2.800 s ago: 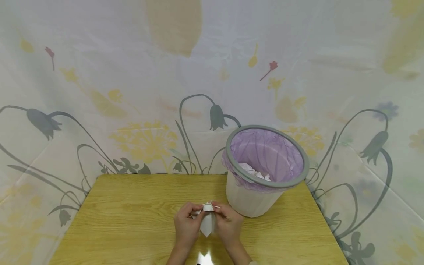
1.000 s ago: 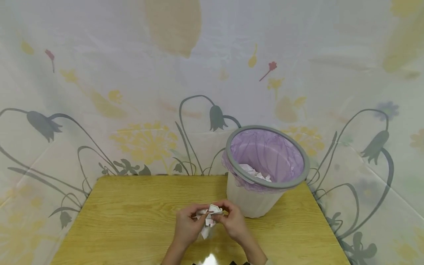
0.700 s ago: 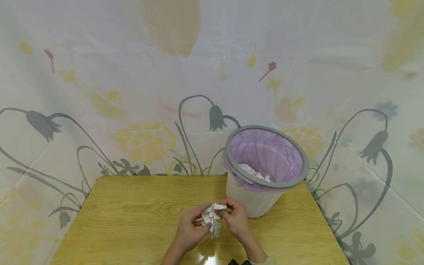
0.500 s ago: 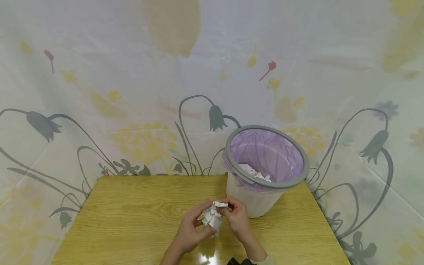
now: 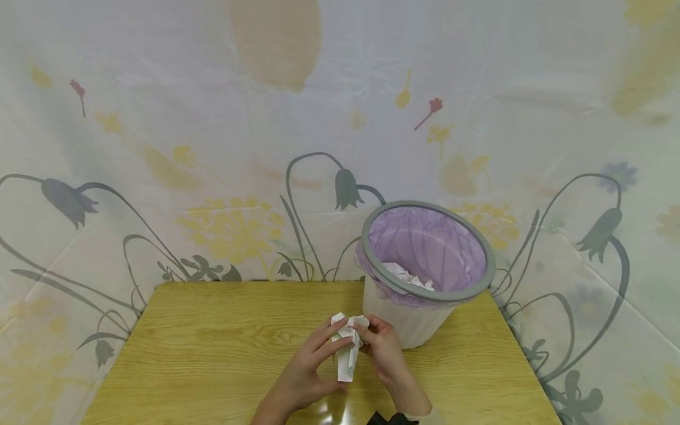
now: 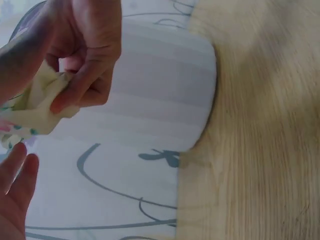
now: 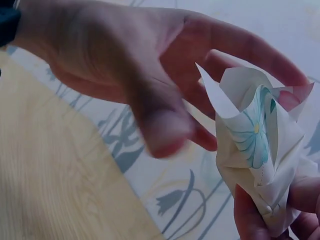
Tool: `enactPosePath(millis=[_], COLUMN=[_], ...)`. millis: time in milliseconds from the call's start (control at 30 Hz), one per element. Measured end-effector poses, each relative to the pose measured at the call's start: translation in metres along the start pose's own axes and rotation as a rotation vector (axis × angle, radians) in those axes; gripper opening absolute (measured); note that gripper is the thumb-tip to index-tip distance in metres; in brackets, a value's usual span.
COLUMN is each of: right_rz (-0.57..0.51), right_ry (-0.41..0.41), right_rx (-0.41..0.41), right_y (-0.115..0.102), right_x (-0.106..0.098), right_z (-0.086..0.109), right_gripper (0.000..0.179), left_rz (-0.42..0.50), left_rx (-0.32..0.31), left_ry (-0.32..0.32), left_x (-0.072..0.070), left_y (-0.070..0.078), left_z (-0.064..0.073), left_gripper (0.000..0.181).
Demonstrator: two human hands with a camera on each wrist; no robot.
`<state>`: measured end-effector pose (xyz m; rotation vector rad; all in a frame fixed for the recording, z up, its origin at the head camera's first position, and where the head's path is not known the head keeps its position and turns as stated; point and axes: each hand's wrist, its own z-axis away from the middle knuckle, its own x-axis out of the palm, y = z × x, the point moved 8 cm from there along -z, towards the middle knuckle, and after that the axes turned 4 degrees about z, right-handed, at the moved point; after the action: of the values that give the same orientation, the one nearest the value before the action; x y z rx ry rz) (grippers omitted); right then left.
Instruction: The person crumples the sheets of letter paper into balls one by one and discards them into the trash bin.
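A crumpled sheet of white paper (image 5: pixel 347 357), printed with a teal flower in the right wrist view (image 7: pixel 255 130), is above the table. My right hand (image 5: pixel 386 349) pinches it between thumb and fingers, also plain in the left wrist view. From the left, my left hand (image 5: pixel 305 373) reaches round the paper with extended fingers near its upper part. Its thumb is apart from the paper and blurred in the right wrist view. A waste bin (image 5: pixel 395 319) with a purple liner stands just beyond the right hand, holding crumpled white paper (image 5: pixel 409 276).
The wooden table (image 5: pixel 212 336) ends against a hanging cloth (image 5: pixel 223 118) with a flower print. The bin's grey rim (image 5: pixel 366 236) rises above hand height at the right. A dark band (image 7: pixel 9 22) is round the left wrist.
The folded paper has become crumpled, and both hands have shifted slightly right with it. In the last half second the paper has turned and the left fingers have spread. The bin has stayed put.
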<state>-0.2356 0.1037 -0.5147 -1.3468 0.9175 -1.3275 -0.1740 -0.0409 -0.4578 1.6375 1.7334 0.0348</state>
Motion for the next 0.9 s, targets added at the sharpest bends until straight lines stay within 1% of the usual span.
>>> enactPosePath(millis=[100, 167, 233, 333, 433, 567, 667, 733, 800, 833, 900], right_rz=[-0.042, -0.059, -0.071, -0.076, -0.081, -0.087, -0.094, -0.092, -0.087, -0.076, -0.05], right_ry=[-0.009, -0.01, -0.01, -0.003, 0.022, 0.042, 0.036, 0.037, 0.035, 0.028, 0.015], right_rx=[0.022, 0.023, 0.017, 0.006, -0.011, -0.047, -0.058, -0.059, -0.058, -0.06, -0.068], right_y=[0.003, 0.004, 0.005, 0.007, 0.007, 0.003, 0.001, 0.0, -0.001, -0.002, -0.005], right_x=[0.004, 0.007, 0.01, 0.014, 0.015, 0.017, 0.02, 0.02, 0.02, 0.02, 0.02], right_z=[0.001, 0.002, 0.003, 0.004, 0.005, 0.006, 0.006, 0.006, 0.006, 0.006, 0.006], right_gripper=[0.009, 0.007, 0.007, 0.009, 0.011, 0.01, 0.013, 0.014, 0.015, 0.013, 0.009], left_rz=[-0.067, -0.093, -0.104, -0.097, -0.067, 0.004, 0.042, 0.042, 0.039, 0.041, 0.056], left_rx=[0.033, 0.078, 0.13, 0.205, 0.23, 0.198, 0.17, 0.144, 0.091, 0.048, -0.05], left_ry=[0.043, 0.094, 0.161, 0.269, 0.347, 0.418, 0.476, 0.506, 0.52, 0.522, 0.501], left_x=[-0.001, -0.003, -0.005, -0.01, -0.015, -0.021, -0.024, -0.024, -0.023, -0.023, -0.021], left_y=[0.002, 0.003, 0.006, 0.012, 0.019, 0.022, 0.018, 0.011, 0.004, 0.0, -0.007], left_z=[-0.001, -0.001, -0.001, -0.001, -0.004, -0.009, -0.009, -0.006, -0.003, -0.001, 0.0], left_gripper=[0.083, 0.079, 0.071, 0.052, 0.035, 0.02, 0.02, 0.026, 0.038, 0.043, 0.056])
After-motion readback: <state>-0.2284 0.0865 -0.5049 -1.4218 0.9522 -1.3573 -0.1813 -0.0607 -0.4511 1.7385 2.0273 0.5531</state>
